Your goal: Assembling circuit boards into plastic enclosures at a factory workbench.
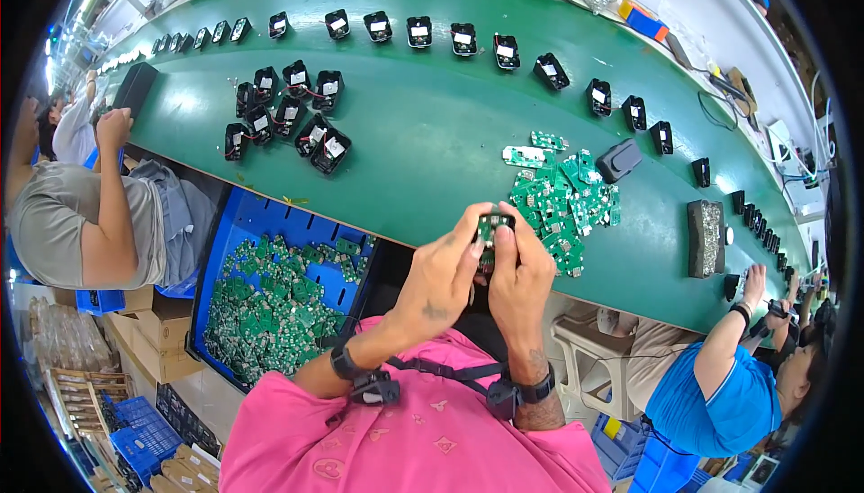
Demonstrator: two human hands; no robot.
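Note:
Just over the table's near edge, my left hand [439, 272] and my right hand [524, 275] are both closed around a small black plastic housing [484, 219]. A green circuit board [487, 234] shows inside it, with my thumbs pressed on the board. My fingers hide the housing's sides and underside. Right beyond my right hand lies a loose pile of green circuit boards [562, 200]. A dark, closed-looking case [618, 161] sits at that pile's right edge. Farther left, several open black housings [290, 117] with white labels and red wires stand in a cluster.
A row of black housings [419, 32] runs along the green table [405, 106]. Below its left edge stands a blue bin [236, 223] of circuit boards. A dark block [706, 239] rests at the right. One person [85, 214] sits left, another in blue [720, 394] right.

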